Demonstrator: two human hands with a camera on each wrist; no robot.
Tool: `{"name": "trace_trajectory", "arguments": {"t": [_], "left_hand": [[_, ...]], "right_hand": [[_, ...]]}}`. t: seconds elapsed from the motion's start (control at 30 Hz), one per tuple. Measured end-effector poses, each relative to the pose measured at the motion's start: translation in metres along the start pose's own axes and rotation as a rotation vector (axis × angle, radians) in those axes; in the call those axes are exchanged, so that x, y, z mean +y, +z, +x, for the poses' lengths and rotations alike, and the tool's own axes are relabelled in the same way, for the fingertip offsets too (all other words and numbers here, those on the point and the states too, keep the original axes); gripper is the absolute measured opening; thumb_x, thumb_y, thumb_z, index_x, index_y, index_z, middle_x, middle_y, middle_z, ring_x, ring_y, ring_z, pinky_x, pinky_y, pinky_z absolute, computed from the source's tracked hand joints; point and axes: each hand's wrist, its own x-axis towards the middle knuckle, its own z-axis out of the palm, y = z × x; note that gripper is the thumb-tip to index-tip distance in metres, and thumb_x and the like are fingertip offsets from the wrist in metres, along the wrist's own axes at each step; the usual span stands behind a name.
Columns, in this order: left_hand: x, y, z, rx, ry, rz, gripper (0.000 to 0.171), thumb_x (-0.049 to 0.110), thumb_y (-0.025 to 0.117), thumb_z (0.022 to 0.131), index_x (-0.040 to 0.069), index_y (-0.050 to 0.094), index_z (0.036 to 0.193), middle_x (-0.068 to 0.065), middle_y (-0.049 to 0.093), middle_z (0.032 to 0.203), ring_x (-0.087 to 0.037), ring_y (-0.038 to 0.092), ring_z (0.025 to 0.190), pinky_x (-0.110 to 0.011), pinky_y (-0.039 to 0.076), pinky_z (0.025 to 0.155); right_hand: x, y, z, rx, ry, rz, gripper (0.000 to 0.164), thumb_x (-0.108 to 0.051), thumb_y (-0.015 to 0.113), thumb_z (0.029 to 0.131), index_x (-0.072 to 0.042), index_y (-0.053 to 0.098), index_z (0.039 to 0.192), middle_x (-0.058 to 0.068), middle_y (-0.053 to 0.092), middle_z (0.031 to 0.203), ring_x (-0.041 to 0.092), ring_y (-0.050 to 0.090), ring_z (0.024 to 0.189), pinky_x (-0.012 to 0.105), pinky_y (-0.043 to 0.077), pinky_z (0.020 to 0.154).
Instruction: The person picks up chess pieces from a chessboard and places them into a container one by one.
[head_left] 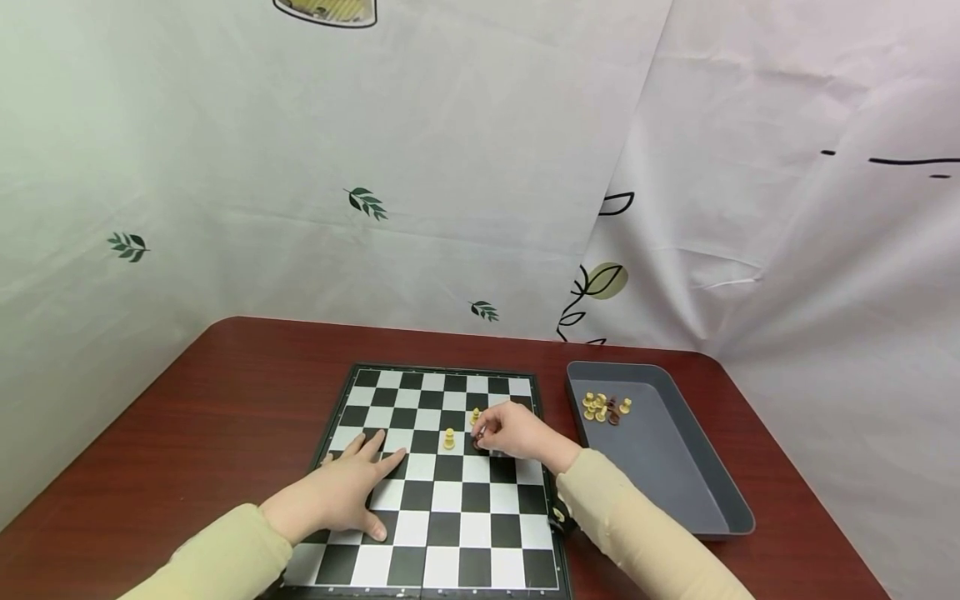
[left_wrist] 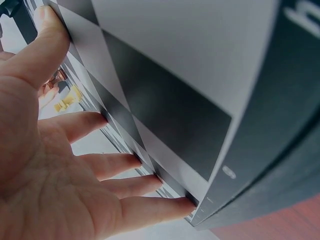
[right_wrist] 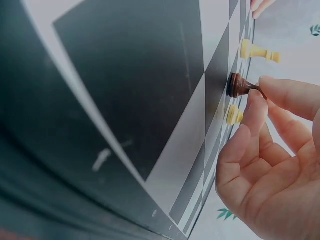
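A black-and-white chessboard (head_left: 445, 496) lies flat on the table. My left hand (head_left: 347, 487) rests on its left side with the fingers spread, and the fingertips touch the squares in the left wrist view. Thumb and fingers of my right hand (head_left: 512, 431) pinch the top of a dark brown chess piece (right_wrist: 239, 86), whose base is at a dark square. Which piece it is, the fingers partly hide. One yellow chess piece (head_left: 449, 439) stands just left of it. Behind the brown piece is a second yellow chess piece (head_left: 476, 415), partly covered by the right hand.
Right of the board sits a grey tray (head_left: 675, 467) holding several yellow chess pieces (head_left: 597, 407) and brown chess pieces (head_left: 613, 414) near its left wall. The reddish-brown table (head_left: 187, 433) ends at a white patterned cloth (head_left: 450, 167) behind.
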Motion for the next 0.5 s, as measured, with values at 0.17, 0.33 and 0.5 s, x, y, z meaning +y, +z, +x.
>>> {"name": "trace_trajectory", "arguments": {"t": [0.17,0.33,0.5], "left_hand": [[0.0000,0.0000,0.0000,-0.001,0.001,0.005,0.106,0.046,0.085,0.051,0.010,0.044,0.142,-0.030,0.029,0.148,-0.057,0.025,0.133,-0.077,0.027,0.090],[0.0005,0.0001,-0.0002,-0.002,-0.006,-0.002,0.106,0.046,0.085,0.051,0.010,0.044,0.142,-0.030,0.029,0.148,-0.056,0.024,0.133,-0.077,0.027,0.090],[0.0005,0.0002,0.0000,-0.004,-0.009,-0.007,0.106,0.046,0.085,0.051,0.010,0.045,0.142,-0.030,0.029,0.148,-0.056,0.024,0.134,-0.077,0.027,0.091]], "right_hand": [[-0.0001,-0.0017,-0.0006,-0.002,-0.007,0.007,0.007,-0.004,0.067,0.085,-0.007,0.072,0.090,-0.003,0.058,0.064,0.008,0.044,0.056,0.022,0.036,0.053],[-0.0018,-0.0041,-0.0018,0.005,-0.009,0.039,0.008,-0.002,0.065,0.086,-0.005,0.071,0.090,0.001,0.068,0.077,0.009,0.050,0.062,0.023,0.037,0.054],[-0.0025,-0.0048,-0.0032,0.001,-0.018,0.076,0.008,-0.001,0.064,0.087,-0.003,0.071,0.092,0.003,0.070,0.083,0.008,0.057,0.069,0.023,0.038,0.056]]}}
